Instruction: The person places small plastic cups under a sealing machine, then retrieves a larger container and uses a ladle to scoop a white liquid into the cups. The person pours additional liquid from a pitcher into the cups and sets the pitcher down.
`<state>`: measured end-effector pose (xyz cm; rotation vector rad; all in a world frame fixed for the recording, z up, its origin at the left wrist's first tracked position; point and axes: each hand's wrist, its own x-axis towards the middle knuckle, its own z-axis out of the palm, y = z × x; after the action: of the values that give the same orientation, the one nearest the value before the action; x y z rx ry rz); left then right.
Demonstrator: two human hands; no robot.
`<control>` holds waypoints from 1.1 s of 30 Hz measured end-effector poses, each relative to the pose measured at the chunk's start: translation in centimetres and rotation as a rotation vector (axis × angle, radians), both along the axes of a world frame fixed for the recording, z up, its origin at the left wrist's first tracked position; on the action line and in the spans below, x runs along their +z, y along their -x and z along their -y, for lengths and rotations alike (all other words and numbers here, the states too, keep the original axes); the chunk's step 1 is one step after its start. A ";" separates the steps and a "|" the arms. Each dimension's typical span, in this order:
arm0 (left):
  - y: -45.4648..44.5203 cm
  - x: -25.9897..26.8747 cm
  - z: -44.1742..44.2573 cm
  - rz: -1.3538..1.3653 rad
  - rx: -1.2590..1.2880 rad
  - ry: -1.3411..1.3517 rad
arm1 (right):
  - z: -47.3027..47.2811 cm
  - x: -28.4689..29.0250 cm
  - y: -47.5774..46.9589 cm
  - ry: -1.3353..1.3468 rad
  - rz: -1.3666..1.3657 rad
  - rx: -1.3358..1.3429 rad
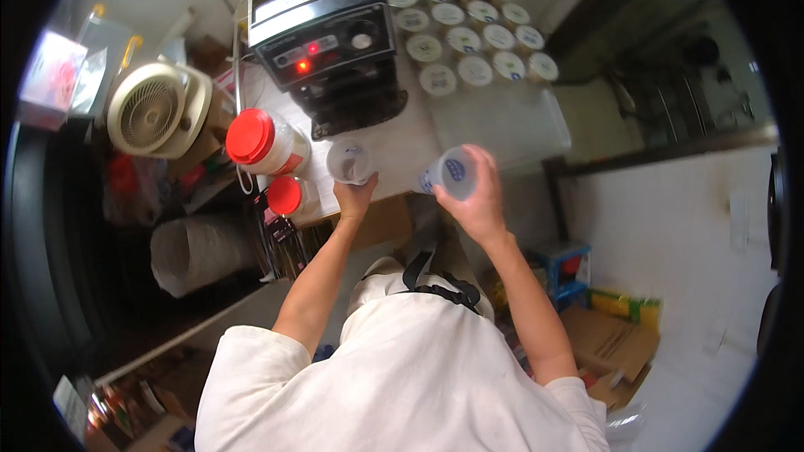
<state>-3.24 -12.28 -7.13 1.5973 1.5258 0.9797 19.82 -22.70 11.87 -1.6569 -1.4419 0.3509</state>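
Observation:
My left hand (pixel 355 195) is around the lower side of a translucent plastic cup (pixel 347 166), whose mouth faces up towards me; something pale shows inside it. In my right hand (pixel 480 198) is a second translucent plastic cup (pixel 462 173) with blue print, tilted to the left, fingers wrapped round its right side. This cup is off the table, just past the front edge. Behind the left cup stands a black cup-sealing machine (pixel 326 44) with two red lights lit.
Several sealed cups (pixel 463 41) stand in rows on a translucent plastic lid or tray (pixel 502 119) at the back right. Left of my left hand are a large red-lidded jar (pixel 251 137) and a smaller red-lidded jar (pixel 284 195). A cream fan (pixel 151 110) stands farther left. Cardboard (pixel 603 339) lies low on the right.

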 end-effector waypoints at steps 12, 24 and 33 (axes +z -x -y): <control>-1.2 0.4 3.9 -0.086 0.492 -0.015 | -12.7 -7.5 0.5 0.196 0.009 0.589; 12.9 16.4 -10.8 -0.721 0.212 -0.178 | -11.2 -5.2 -0.1 0.148 0.136 0.529; 14.9 17.9 -16.8 -0.793 0.066 0.265 | 1.4 -10.7 -6.7 0.458 -0.392 -0.082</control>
<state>-18.19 4.55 10.81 1.8409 2.1218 0.1243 26.50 -24.06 1.19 -1.8635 -1.0426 0.9588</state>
